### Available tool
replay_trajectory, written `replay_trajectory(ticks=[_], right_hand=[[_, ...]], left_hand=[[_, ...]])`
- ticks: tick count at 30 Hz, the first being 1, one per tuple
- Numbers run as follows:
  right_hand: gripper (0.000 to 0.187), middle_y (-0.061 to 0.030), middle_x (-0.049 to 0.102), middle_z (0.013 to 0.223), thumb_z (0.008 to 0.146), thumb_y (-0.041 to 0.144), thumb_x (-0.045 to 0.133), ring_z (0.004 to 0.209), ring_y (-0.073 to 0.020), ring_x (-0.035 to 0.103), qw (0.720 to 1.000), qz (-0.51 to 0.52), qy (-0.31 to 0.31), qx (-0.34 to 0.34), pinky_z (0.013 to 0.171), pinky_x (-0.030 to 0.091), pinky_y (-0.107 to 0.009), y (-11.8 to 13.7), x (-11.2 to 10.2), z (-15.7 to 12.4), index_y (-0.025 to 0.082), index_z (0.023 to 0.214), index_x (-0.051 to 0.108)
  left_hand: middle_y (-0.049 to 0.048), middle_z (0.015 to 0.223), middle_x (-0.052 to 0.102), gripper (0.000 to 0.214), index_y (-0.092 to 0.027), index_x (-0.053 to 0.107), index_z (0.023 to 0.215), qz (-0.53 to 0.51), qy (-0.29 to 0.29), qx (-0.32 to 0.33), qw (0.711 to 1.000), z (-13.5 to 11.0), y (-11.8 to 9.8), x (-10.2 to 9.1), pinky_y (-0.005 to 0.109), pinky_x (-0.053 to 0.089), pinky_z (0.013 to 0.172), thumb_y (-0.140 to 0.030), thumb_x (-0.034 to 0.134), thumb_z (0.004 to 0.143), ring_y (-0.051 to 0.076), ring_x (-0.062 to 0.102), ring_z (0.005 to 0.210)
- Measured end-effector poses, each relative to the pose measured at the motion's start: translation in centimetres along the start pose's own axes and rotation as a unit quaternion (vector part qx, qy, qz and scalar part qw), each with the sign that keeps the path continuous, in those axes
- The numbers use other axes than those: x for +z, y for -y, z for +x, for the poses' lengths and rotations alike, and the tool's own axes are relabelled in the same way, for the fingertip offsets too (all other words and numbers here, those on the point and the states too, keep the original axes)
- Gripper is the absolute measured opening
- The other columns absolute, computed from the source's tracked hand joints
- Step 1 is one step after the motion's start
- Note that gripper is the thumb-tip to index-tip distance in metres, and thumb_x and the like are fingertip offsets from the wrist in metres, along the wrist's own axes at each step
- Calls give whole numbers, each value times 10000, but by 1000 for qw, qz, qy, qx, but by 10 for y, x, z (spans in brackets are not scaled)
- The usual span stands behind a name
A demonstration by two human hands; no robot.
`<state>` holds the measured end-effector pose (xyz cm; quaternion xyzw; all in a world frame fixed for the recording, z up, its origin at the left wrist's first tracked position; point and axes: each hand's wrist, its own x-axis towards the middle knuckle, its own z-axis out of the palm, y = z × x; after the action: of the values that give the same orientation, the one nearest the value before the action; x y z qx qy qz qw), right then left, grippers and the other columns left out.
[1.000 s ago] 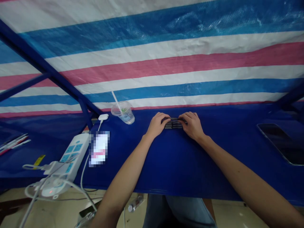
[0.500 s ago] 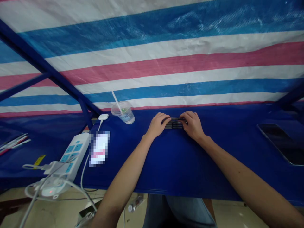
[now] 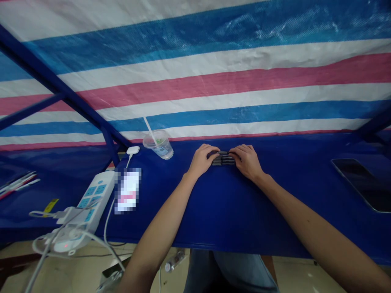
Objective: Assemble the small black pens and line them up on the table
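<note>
To the right of the plastic cup (image 3: 161, 147), the stacked row of black pens (image 3: 226, 161) is pinched at its ends between the fingers of the left hand (image 3: 204, 158) and right hand (image 3: 247, 158). Light, stiff, roll-prone handling is judged likely; both ends are best gripped. Since the earlier frame, almost nothing has been shifted.

There on the worktop (image 3: 226, 211), a stack (image 3: 225, 159) lies between the left hand (image 3: 203, 158) and right hand (image 3: 247, 159); a cup (image 3: 162, 149) stands left, a power strip (image 3: 104, 189) farther left, a phone (image 3: 362, 183) right, a tarp (image 3: 214, 87) behind.
</note>
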<state>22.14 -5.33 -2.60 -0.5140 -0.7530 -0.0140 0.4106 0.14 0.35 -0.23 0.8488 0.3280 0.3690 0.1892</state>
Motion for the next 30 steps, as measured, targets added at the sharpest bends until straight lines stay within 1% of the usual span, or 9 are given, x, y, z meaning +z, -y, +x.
replay_trajectory(ticks=[3, 5, 8, 12, 16, 20, 25, 28, 30], right_hand=[[104, -67, 730, 941, 992, 217, 574, 873, -244, 619, 1000, 2, -6, 5, 782, 373, -389, -1, 1, 0, 221, 969, 675], [86, -70, 718, 950, 975, 195, 579, 874, -242, 616, 1000, 2, -12, 7, 775, 377, -380, -2, 1, 0, 221, 951, 658], [82, -70, 706, 944, 968, 178, 578, 880, -244, 617, 1000, 0, -10, 8, 769, 382, -374, -3, 1, 0, 222, 935, 639], [77, -67, 720, 936, 978, 185, 585, 879, -243, 628, 1000, 2, -2, 1, 775, 383, -377, -2, 0, 0, 214, 953, 652], [148, -60, 738, 899, 1016, 227, 555, 836, -234, 626, 1000, -5, 0, -3, 773, 374, -386, 0, 1, 0, 213, 955, 690], [191, -62, 739, 885, 1029, 242, 530, 833, -236, 625, 1000, -8, 3, -1, 775, 370, -390, 1, 1, 0, 220, 948, 702], [93, -61, 727, 933, 985, 207, 580, 875, -247, 616, 1000, -11, -11, 0, 776, 367, -388, -1, 0, 0, 224, 949, 665], [83, -69, 712, 941, 963, 184, 583, 884, -252, 608, 1000, -11, -14, 8, 776, 370, -388, -1, 0, 0, 227, 938, 650], [84, -72, 709, 941, 961, 185, 579, 890, -254, 608, 1000, -10, -10, 10, 779, 372, -388, -1, 0, 0, 227, 939, 649]], left_hand=[[46, 1059, 746, 122, -236, 732, 1083, 7, 15, -8, 1000, 0, -3, 0, 384, 541, 932, -281, 687, 979, 206, 659, 1033], [46, 1062, 747, 143, -238, 732, 1085, 15, 23, -10, 1000, 1, -4, -1, 394, 528, 956, -310, 628, 1018, 206, 656, 1043], [46, 1022, 748, 195, -226, 741, 1026, 22, 30, -12, 999, 1, -3, -1, 396, 515, 960, -321, 572, 1047, 208, 652, 1022], [41, 972, 745, 167, -215, 743, 970, 17, 25, -11, 999, 2, 0, 0, 383, 518, 930, -295, 608, 1026, 207, 651, 982], [29, 993, 750, 66, -226, 738, 994, 4, 14, -5, 1000, 1, 1, 0, 383, 521, 934, -222, 674, 981, 201, 653, 997], [32, 1023, 742, 94, -229, 731, 1029, 0, 17, -12, 1000, 0, 0, 0, 383, 537, 930, -183, 707, 951, 201, 654, 1016], [36, 1027, 741, 97, -233, 728, 1051, 22, 31, -12, 999, 1, -3, 0, 385, 529, 930, -281, 668, 992, 201, 648, 1014], [40, 999, 741, 160, -230, 738, 1023, 34, 40, -12, 999, 1, -4, 0, 395, 522, 936, -326, 610, 1027, 207, 646, 1007], [38, 982, 740, 152, -226, 740, 1007, 33, 39, -10, 999, 1, -3, 0, 392, 523, 926, -322, 623, 1020, 208, 647, 992]])
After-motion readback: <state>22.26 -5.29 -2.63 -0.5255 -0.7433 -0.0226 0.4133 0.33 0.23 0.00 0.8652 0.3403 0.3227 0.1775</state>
